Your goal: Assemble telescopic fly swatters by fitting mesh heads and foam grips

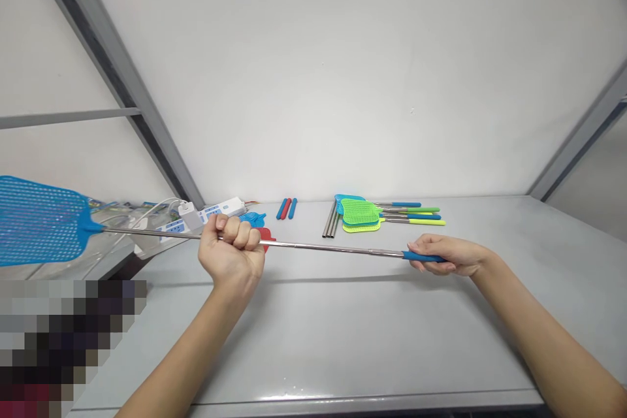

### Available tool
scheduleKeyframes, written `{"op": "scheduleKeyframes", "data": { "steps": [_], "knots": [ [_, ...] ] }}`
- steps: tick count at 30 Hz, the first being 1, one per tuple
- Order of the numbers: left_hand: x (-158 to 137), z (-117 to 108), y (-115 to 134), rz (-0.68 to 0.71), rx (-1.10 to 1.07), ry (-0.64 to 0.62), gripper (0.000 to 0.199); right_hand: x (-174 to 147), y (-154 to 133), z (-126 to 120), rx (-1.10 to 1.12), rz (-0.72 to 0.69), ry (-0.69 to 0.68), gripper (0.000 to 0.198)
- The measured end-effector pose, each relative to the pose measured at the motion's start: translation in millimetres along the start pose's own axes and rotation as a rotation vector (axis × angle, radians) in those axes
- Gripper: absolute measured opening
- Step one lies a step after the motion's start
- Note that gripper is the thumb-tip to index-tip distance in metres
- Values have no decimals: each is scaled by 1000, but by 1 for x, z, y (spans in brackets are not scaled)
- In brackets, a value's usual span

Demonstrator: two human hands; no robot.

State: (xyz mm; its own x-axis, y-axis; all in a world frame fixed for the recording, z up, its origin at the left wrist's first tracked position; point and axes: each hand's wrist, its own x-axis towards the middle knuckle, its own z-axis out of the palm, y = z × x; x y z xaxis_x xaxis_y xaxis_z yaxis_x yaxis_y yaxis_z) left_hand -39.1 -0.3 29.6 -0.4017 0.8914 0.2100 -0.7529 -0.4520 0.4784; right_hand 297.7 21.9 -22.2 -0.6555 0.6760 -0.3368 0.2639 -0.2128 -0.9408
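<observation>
A blue fly swatter [337, 248] with a long metal telescopic rod stretches nearly level across the view, above the table. My left hand [232, 251] is closed in a fist around the rod. At the other end, my right hand [445, 255] grips the blue handle. The swatter's perforated blue head [42, 222] extends to the left edge of the frame. Behind my left hand, a blue swatter head [252, 219] and a red swatter head [266, 235] lie on the table, partly hidden.
At the back lies a pile of swatters with a green head [360, 211] on top. Beside it are several metal tubes [332, 222]; farther left, blue and red handle grips [286, 209]. White power strips [215, 212] with a plugged-in charger [189, 214] sit at the table's [343, 333] back left.
</observation>
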Motion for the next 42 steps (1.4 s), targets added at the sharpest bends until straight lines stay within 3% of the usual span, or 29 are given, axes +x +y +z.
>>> {"op": "scheduleKeyframes", "data": {
  "steps": [9,42],
  "knots": [
    [-8,2,-7,1,10,-5,27,4,4,0,87,24,-57,38],
    [-21,-1,-26,-41,5,45,27,0,-2,3,38,2,1,35]
  ]
}}
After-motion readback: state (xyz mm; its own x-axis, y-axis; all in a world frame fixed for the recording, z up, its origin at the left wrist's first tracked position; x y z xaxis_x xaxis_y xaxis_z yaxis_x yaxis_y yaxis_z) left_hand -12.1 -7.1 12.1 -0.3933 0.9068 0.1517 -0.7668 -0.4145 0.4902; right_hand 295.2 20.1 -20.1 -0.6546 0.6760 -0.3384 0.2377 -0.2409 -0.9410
